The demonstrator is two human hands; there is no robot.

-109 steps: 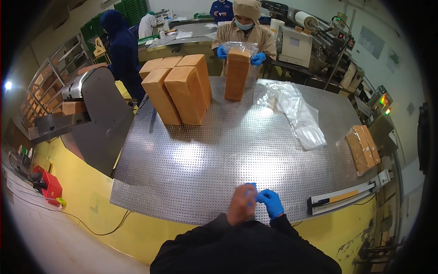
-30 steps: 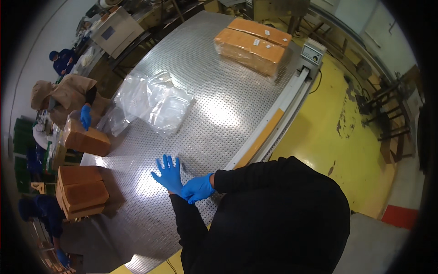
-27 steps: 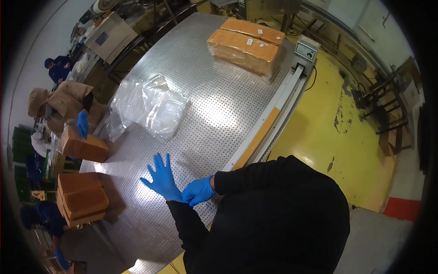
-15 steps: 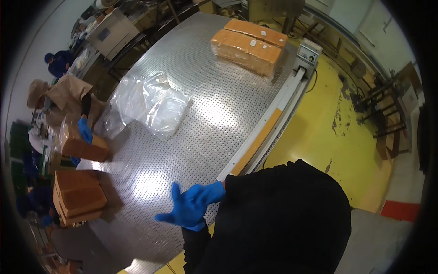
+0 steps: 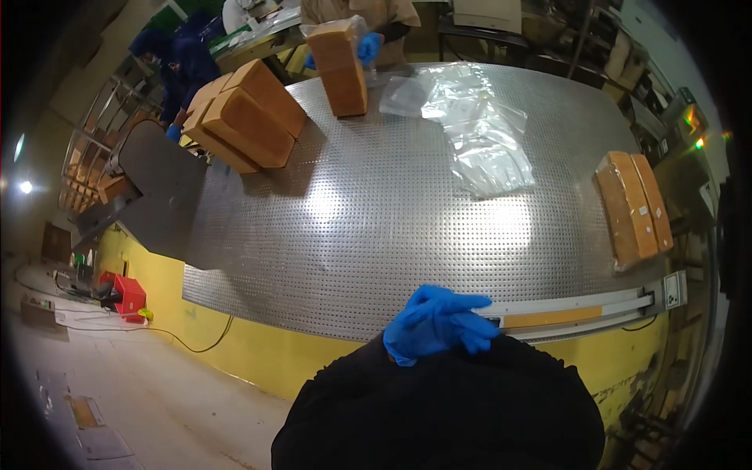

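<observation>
The perforated metal table (image 5: pixel 376 204) fills most of the view, its pierced top bare in the middle and loaded only round the edges, which leaves each worker an open stretch to handle things on. At the far left corner several brown loaves (image 5: pixel 251 117) lie stacked against one another, close to the dark chute (image 5: pixel 160 188) beside them, likely where they arrive. On the right edge two wrapped loaves (image 5: pixel 633 205) lie side by side in clear film, apart from the bare ones. Loose clear plastic bags (image 5: pixel 474 129) are spread flat between the far side and the right, within reach of the person across the table, whose blue-gloved hand (image 5: pixel 368 47) steadies an upright loaf (image 5: pixel 343 66) with a bag over its top end. At the near edge, next to the long sealing bar (image 5: pixel 580 309) with its yellow strip, the wearer's left hand (image 5: pixel 419 337) and right hand (image 5: pixel 462 321), both in blue gloves, are folded one over the other just in front of the black sleeves (image 5: pixel 439 407); they grasp nothing but each other, well apart from every loaf. Which fingers belong to which hand is hard to sort out, since the gloves merge. The far worker is cut off above the chest, and another person in dark blue (image 5: pixel 176 63) at the upper left is mostly hidden by shelving.
</observation>
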